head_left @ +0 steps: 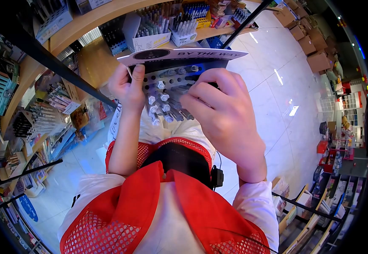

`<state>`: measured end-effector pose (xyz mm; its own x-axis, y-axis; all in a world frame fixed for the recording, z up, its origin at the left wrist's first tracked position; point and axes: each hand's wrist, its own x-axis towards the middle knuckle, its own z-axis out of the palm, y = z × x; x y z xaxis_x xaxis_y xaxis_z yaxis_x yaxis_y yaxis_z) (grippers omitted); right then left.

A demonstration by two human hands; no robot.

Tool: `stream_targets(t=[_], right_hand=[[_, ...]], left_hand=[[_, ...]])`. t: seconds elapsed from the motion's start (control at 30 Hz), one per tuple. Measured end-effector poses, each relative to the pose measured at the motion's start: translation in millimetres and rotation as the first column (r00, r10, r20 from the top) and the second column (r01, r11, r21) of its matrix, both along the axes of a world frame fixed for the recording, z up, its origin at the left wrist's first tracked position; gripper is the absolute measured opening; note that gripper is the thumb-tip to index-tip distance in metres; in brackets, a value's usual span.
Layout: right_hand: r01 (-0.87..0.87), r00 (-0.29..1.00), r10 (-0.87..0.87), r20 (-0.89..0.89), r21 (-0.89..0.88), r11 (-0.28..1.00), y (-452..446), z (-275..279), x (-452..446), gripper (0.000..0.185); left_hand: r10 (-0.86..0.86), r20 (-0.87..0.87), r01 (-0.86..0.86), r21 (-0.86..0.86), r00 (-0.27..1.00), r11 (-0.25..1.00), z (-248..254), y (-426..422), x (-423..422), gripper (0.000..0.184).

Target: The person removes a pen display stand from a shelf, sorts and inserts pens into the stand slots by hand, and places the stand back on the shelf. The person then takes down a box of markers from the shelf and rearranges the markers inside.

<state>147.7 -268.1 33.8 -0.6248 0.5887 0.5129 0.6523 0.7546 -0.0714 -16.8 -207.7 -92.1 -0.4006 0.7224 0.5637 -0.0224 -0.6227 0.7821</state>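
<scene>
My left hand (pixel 129 89) grips the left side of a display box (pixel 209 64), thumb over its edge. Its raised white header panel (pixel 188 54) reads "BY THE WAY". Inside, a perforated holder carries several upright pens (pixel 161 96) with pale, clear-looking ends, grouped at the left and middle, and a few more at the back. Bare holes show at the back left. My right hand (pixel 226 110) is over the box's right side, its fingers curled and closed among the pens, seemingly on a pen. The back of that hand hides part of the box and the exact grip.
In front is a wooden shelf (pixel 101 70) with boxes of pens (pixel 150 40) and black metal posts (pixel 65 67). More stationery racks stand at left and lower right. Cardboard boxes (pixel 317 61) are piled on the tiled floor (pixel 277 97) at the far right.
</scene>
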Motion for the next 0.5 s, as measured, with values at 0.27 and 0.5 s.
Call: stream_targets(t=[0.27, 0.5], right_hand=[[-0.042, 0.992, 0.041, -0.123, -0.002, 0.999, 8, -15, -6, 0.017], [0.027, 0.995, -0.031, -0.095, -0.042, 0.999, 9, -15, -6, 0.011]], left_hand=[[0.008, 0.002, -0.008, -0.009, 1.0, 1.0, 4, -4, 0, 0.021], [0.035, -0.054, -0.034, 0.024, 0.998, 0.999, 6, -6, 0, 0.021]])
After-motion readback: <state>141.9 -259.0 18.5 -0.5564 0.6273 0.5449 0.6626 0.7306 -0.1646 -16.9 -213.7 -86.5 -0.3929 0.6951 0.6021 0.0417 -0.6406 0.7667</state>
